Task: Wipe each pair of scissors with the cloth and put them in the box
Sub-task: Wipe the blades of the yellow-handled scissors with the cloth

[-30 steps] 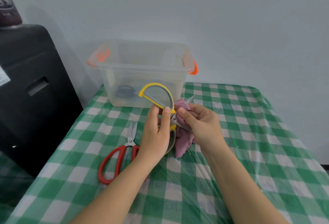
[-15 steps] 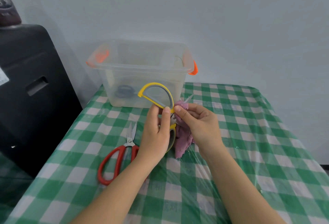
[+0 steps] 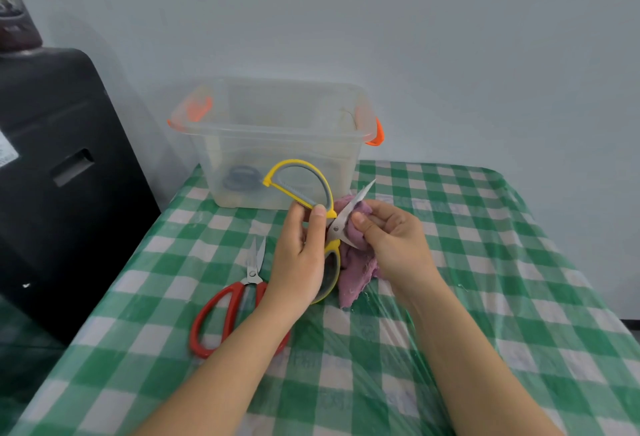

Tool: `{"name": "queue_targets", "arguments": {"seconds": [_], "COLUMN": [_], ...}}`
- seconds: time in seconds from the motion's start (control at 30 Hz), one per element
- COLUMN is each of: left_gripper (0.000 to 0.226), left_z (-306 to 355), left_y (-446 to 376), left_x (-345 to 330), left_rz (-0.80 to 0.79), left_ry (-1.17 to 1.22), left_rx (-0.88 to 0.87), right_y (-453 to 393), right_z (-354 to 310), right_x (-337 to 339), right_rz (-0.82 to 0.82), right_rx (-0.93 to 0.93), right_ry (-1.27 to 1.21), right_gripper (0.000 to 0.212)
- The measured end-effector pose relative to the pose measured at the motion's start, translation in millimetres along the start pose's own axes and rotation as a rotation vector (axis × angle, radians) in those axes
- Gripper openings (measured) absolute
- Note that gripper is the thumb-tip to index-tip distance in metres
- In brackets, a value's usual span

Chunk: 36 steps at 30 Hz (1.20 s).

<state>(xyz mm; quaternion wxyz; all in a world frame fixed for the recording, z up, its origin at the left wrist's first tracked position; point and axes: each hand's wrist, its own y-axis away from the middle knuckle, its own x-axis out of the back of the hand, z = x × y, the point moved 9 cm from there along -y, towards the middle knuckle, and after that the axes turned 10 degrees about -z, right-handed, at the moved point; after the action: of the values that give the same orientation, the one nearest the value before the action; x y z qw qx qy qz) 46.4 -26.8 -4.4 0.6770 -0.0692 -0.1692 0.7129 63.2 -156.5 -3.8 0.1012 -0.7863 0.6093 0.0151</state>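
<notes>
Forearms reaching in from the near edge over a table (image 3: 519, 297) covered in green-and-white check under clear plastic film. Left hand (image 3: 299, 262) curled round the lower handle of the yellow-and-grey scissors (image 3: 311, 190), thumb and forefinger closed near the pivot, upper handle loop standing up and leftward, blades spread, one tip pointing up to the right. Right hand (image 3: 391, 241) gripping the purple cloth (image 3: 353, 276), thumb pressing cloth against the upper blade just past the pivot; loose end of cloth hanging to the table between the two wrists. Left of the left wrist, flat on the table: red-handled scissors (image 3: 225, 307), blades closed and pointing away, one handle loop partly hidden under the forearm. Farther back, touching nothing held: clear plastic box (image 3: 277, 138) with orange latches, lid off, standing near the wall at the table's far-left corner. Inside, seen through the wall, a dark-handled pair of scissors (image 3: 242, 177) lying on the bottom. Beyond the table's left side, a large black object (image 3: 52, 158). Plain pale wall (image 3: 450, 37) behind everything.
</notes>
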Motion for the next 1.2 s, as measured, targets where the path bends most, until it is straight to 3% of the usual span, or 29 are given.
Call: {"name": "queue_targets", "arguments": {"seconds": [0.17, 0.3, 0.7, 1.2], "left_gripper": [0.022, 0.019, 0.017, 0.024], "left_z": [-0.5, 9.2, 2.4, -16.5], "left_y": [-0.7, 2.4, 1.4, -2.2], "left_x": [3.0, -4.6, -1.2, 12.3], "left_rz": [0.035, -0.021, -0.008, 0.091], "left_ry": [0.014, -0.024, 0.010, 0.081], "left_rx": [0.014, -0.022, 0.011, 0.184], "right_y": [-0.3, 0.8, 1.2, -2.1], "right_z": [2.9, 2.0, 0.6, 3.9], "right_x": [0.3, 4.1, 3.0, 12.7], "right_rz": [-0.010, 0.077, 0.039, 0.077], "right_rx": [-0.013, 0.004, -0.005, -0.037], "right_ry": [-0.065, -0.047, 0.019, -0.044], "right_gripper": [0.018, 0.004, 0.026, 0.008]}}
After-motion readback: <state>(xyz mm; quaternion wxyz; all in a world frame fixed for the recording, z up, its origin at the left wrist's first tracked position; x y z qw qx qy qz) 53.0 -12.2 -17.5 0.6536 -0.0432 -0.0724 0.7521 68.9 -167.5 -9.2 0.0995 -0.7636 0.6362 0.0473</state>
